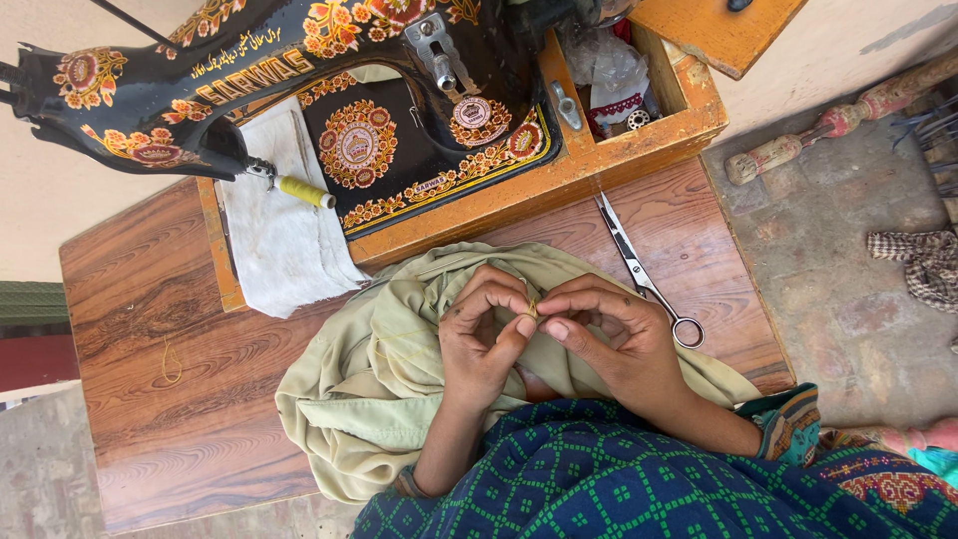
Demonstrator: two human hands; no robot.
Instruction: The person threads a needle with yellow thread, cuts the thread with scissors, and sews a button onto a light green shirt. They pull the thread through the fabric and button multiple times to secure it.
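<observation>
The pale green cloth (379,389) lies bunched on the wooden table (170,399) before me — my left hand (484,339) and right hand (609,344) meet over it, fingertips closed on a small fold of it. Scissors (644,274) lie just beside my right hand; the black sewing machine (299,70) stands behind.

Olive cloth (379,369): soft, matt, creased. Desk (170,339): glossy wood-grain laminate. Sewing machine (249,60): glossy black enamel, floral decals. Scissors (639,269): shiny metal. White pad (284,240): rough, fuzzy.
</observation>
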